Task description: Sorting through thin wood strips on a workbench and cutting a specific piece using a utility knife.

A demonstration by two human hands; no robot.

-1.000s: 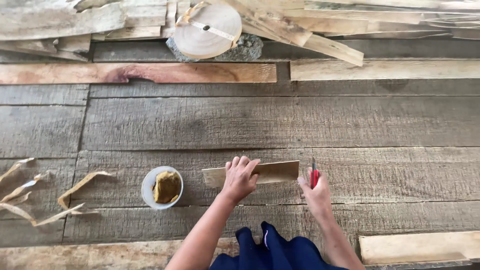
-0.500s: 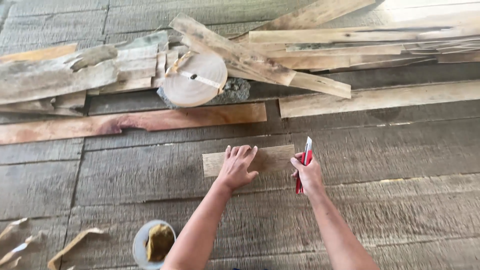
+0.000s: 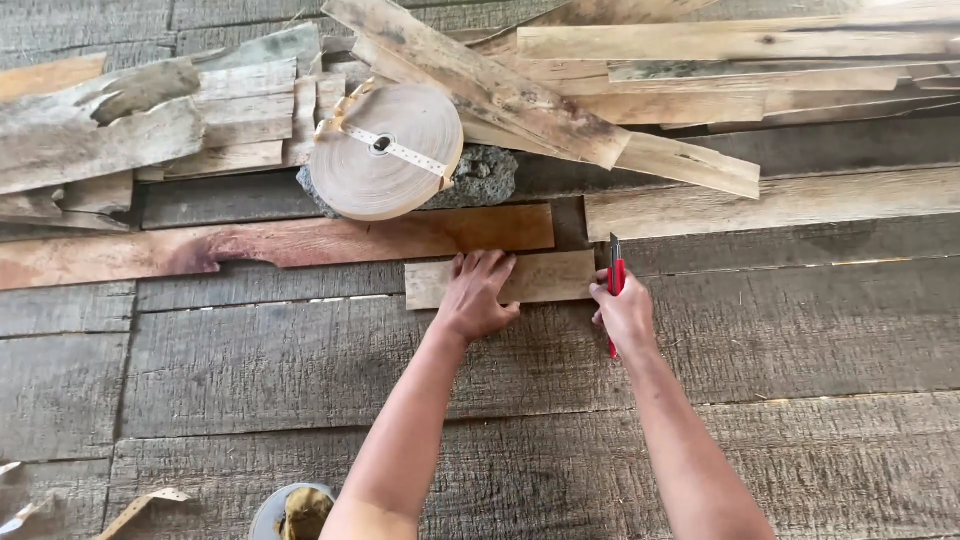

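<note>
Fingers of left hand point(image 3: 475, 295) spread flat on small board point(image 3: 540, 277), right hand point(image 3: 622, 312) apparently gripping red cutter point(image 3: 614, 285)

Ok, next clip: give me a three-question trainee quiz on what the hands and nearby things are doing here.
1. True or false: the left hand presses flat on the small wooden piece.
2. What does the right hand hold? A) a brush B) a red utility knife C) a hammer
3. Fill in: the roll of veneer strip leans on a dark ____.

Key: 1 true; 2 B; 3 stone.
</note>
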